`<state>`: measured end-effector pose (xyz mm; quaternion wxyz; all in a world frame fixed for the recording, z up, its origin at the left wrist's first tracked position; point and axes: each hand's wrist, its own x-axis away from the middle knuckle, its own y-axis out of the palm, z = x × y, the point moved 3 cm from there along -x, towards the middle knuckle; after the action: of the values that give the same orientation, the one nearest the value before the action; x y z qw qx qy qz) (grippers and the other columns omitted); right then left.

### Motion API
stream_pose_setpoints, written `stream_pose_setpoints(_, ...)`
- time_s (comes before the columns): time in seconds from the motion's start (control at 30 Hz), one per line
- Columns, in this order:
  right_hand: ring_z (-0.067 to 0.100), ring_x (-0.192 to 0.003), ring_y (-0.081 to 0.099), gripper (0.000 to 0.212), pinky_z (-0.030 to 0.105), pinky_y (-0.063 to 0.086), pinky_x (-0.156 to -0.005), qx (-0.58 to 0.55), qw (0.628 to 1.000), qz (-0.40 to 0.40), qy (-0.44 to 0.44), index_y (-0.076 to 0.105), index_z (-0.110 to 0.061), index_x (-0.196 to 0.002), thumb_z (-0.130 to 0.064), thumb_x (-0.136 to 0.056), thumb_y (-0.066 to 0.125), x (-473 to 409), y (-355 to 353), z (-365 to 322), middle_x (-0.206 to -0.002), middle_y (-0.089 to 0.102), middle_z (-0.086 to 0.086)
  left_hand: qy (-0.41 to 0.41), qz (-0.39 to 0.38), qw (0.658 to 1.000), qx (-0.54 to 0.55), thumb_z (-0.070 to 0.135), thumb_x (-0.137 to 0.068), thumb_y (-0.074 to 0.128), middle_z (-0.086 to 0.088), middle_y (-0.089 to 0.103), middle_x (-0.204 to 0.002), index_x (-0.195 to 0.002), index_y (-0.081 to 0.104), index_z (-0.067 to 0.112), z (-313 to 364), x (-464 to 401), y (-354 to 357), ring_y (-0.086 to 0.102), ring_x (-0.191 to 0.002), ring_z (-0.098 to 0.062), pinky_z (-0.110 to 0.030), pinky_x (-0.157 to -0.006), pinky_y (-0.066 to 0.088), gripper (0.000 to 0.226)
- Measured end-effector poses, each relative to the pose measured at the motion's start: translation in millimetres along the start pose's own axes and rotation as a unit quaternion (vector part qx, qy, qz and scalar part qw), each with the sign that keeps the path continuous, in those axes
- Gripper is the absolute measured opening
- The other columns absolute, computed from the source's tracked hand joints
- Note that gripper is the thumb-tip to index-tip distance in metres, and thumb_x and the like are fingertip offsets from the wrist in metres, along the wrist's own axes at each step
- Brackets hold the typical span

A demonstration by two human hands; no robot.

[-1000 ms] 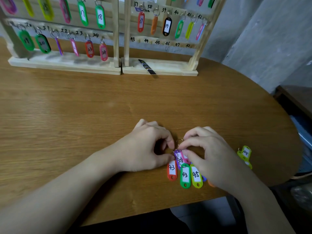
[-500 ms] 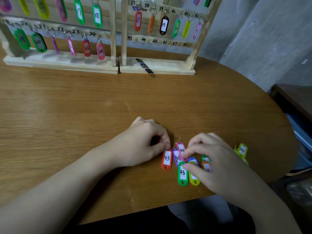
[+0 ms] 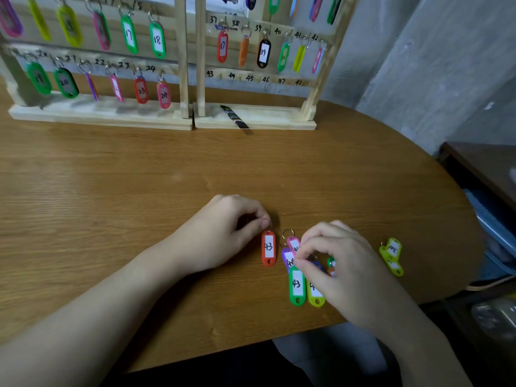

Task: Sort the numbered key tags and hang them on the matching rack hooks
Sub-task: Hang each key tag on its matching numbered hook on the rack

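Observation:
My left hand (image 3: 226,233) pinches the ring end of a red tag marked 43 (image 3: 268,248) that lies on the table. Just right of it my right hand (image 3: 337,263) curls its fingertips over a small heap of tags: a pink one (image 3: 293,245), a purple one (image 3: 287,259), a green 43 tag (image 3: 296,284) and a yellow-green tag (image 3: 315,296). Whether the right fingers grip one is hidden. Two yellow-green tags (image 3: 392,255) lie apart to the right. Two wooden racks stand at the back; the right rack's (image 3: 251,79) bottom row, 43 to 48, has bare hooks.
The left rack (image 3: 100,113) holds tags up to 24. A black marker (image 3: 234,116) lies on the right rack's base. The round table's edge (image 3: 460,213) curves close on the right, with a dark shelf (image 3: 480,169) and a grey wall beyond.
The red 43 tag has been drawn left, out of the heap, by my left hand. My right hand shifted slightly right over the remaining tags.

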<state>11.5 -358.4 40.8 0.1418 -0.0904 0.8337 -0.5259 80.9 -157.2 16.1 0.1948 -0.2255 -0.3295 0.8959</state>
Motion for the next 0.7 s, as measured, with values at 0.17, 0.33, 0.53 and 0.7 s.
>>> stream_pose_setpoints(0.17, 0.005, -0.096, 0.06, 0.016, 0.019, 0.043, -0.08, -0.093, 0.994, 0.054, 0.02, 0.07, -0.029, -0.08, -0.016, -0.089, 0.071, -10.5, -9.7, -8.5, -0.088, 0.068, -0.017, -0.007, 0.041, 0.999, 0.021, 0.02, -0.097, 0.067, 0.017, 0.074, -0.092, -0.094, 0.075, 0.024, -1.4, 0.5, -8.7, 0.067, -0.09, -0.002, -0.019, -0.083, 0.049, 0.01)
stream_pose_setpoints(0.33, 0.005, -0.091, 0.067, 0.012, 0.025, 0.053, -0.081, -0.214, 0.973, 0.057, 0.072, 0.07, -0.03, -0.088, -0.024, -0.096, 0.064, -45.1, -20.1, -15.8, -0.092, 0.072, -0.017, -0.068, 0.107, 0.989, 0.079, 0.022, -0.092, 0.073, 0.019, 0.075, -0.087, -0.088, 0.079, 0.025, -13.7, -2.9, -27.8, 0.068, -0.084, -0.002, -0.011, -0.075, 0.045, 0.008)
stream_pose_setpoints(0.53, 0.001, -0.091, 0.069, 0.012, 0.023, 0.055, -0.081, -0.324, 0.937, 0.071, 0.106, 0.068, -0.016, -0.098, -0.014, -0.101, 0.058, -120.9, -24.1, -14.8, -0.097, 0.076, -0.009, -0.178, 0.245, 0.939, 0.162, 0.02, -0.087, 0.078, 0.005, 0.076, -0.08, -0.08, 0.075, 0.016, -63.3, -29.0, -59.0, 0.068, -0.075, -0.002, -0.011, -0.074, 0.046, 0.008)
stream_pose_setpoints(0.7, 0.021, -0.084, 0.069, 0.014, 0.027, 0.05, -0.073, -0.343, 0.933, 0.069, 0.084, 0.065, -0.008, -0.093, -0.008, -0.102, 0.054, -180.2, -17.2, -10.2, -0.092, 0.076, -0.005, -0.21, 0.328, 0.903, 0.184, 0.022, -0.088, 0.077, 0.005, 0.073, -0.073, -0.082, 0.074, 0.015, -96.7, -70.2, -77.9, 0.064, -0.068, -0.001, -0.021, -0.074, 0.045, 0.01)
